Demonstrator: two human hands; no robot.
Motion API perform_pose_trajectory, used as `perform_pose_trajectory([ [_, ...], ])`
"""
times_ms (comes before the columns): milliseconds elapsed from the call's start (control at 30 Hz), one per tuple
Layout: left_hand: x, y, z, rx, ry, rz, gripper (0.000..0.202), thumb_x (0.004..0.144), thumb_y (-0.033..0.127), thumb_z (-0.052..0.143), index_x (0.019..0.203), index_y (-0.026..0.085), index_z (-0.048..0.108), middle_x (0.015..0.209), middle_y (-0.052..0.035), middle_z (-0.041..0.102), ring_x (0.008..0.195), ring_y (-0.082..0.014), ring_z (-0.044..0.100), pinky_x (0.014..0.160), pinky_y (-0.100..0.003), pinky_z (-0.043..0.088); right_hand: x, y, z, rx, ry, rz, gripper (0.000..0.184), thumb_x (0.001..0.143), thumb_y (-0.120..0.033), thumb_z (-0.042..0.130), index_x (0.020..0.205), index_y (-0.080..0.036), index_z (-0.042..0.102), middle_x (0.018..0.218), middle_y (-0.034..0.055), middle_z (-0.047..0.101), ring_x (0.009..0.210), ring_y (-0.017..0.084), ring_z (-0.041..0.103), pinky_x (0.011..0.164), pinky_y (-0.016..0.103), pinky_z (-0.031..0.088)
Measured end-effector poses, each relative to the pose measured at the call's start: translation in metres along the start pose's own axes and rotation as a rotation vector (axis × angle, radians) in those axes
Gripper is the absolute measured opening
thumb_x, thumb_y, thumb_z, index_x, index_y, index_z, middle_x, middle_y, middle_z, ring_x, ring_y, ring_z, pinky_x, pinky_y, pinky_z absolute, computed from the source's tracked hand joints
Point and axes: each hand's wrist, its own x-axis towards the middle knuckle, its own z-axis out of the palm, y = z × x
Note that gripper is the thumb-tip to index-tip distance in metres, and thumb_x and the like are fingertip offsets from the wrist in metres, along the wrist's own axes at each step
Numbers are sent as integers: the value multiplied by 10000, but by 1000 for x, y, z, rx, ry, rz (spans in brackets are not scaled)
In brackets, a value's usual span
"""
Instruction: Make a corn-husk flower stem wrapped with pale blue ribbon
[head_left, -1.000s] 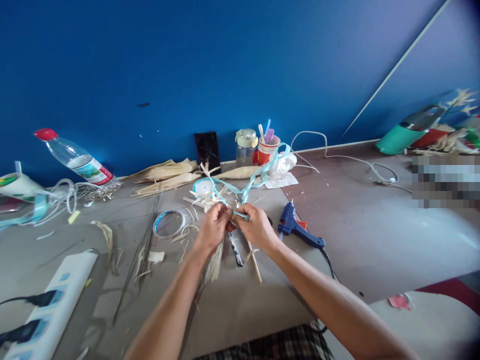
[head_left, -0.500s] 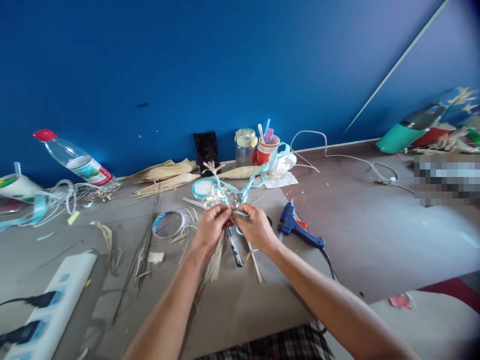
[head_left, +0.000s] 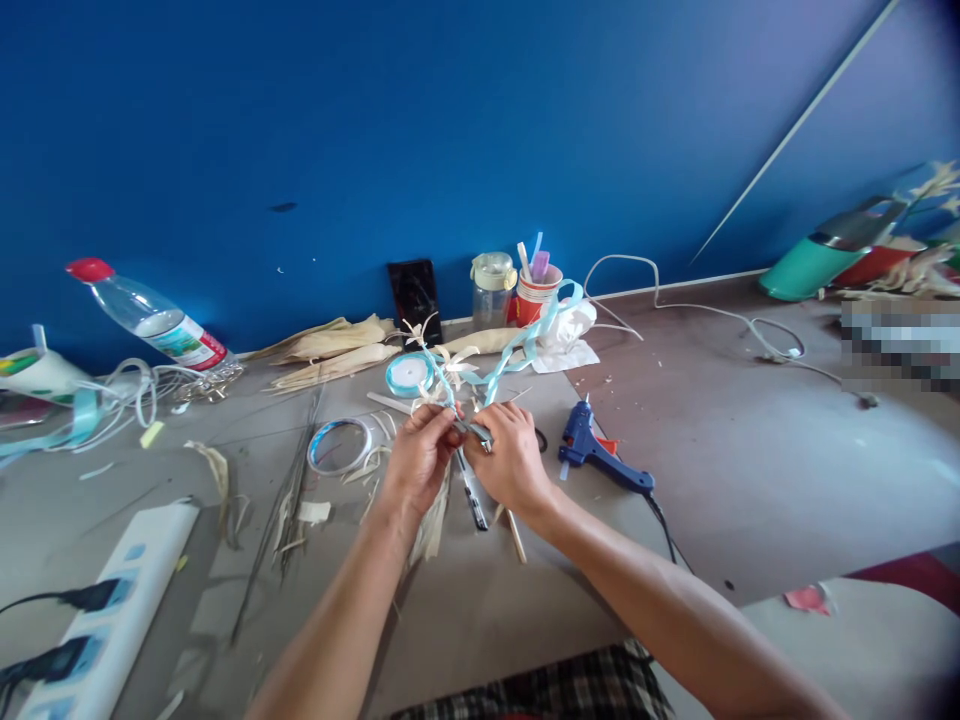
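Note:
My left hand [head_left: 415, 455] is closed, thumb and fingers pinching a thin stem [head_left: 450, 392] wrapped in pale blue ribbon. Cream husk flowers [head_left: 459, 366] stand at its top, above the fingers. In my right hand [head_left: 510, 458], also closed, is a small silver tool [head_left: 480, 436] that looks like nail clippers; its tip is close to my left fingertips. Light blue ribbon [head_left: 517, 350] curls up behind the hands, near a ribbon spool [head_left: 410, 374]. Beneath the hands lie a pen [head_left: 474, 500] and a thin wooden stick [head_left: 517, 538].
A blue glue gun [head_left: 600, 450] lies right of my hands, its cord trailing forward. To the left are a tape roll [head_left: 339, 446], thin wires [head_left: 289, 490] and a power strip [head_left: 124, 600]. Corn husks [head_left: 330, 350], a phone [head_left: 415, 302], a jar [head_left: 493, 290] and a paper cup [head_left: 536, 298] line the wall.
My right hand has turned over, its back now more upward, and the silver tool shows more clearly. The flowers have come into clearer view above my left hand.

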Motion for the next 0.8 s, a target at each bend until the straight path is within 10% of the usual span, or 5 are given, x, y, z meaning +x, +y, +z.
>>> perform_pose_trajectory([
  [300, 2, -1, -4, 7, -60, -19, 167, 643, 224, 736, 647, 134, 595, 654, 13, 548, 523, -39, 416, 547, -199, 371, 5, -5, -6, 201, -115, 178, 83, 676, -167, 493, 609, -189, 537, 645, 7, 579, 671, 157, 494, 682, 277, 343],
  [800, -1, 4, -2, 75, -152, -28, 205, 655, 288, 704, 627, 150, 556, 603, 11, 477, 530, -89, 430, 502, -239, 365, 7, -5, -6, 1139, -403, 662, 127, 640, -270, 609, 615, -152, 568, 573, -26, 530, 569, 87, 457, 605, 231, 356],
])
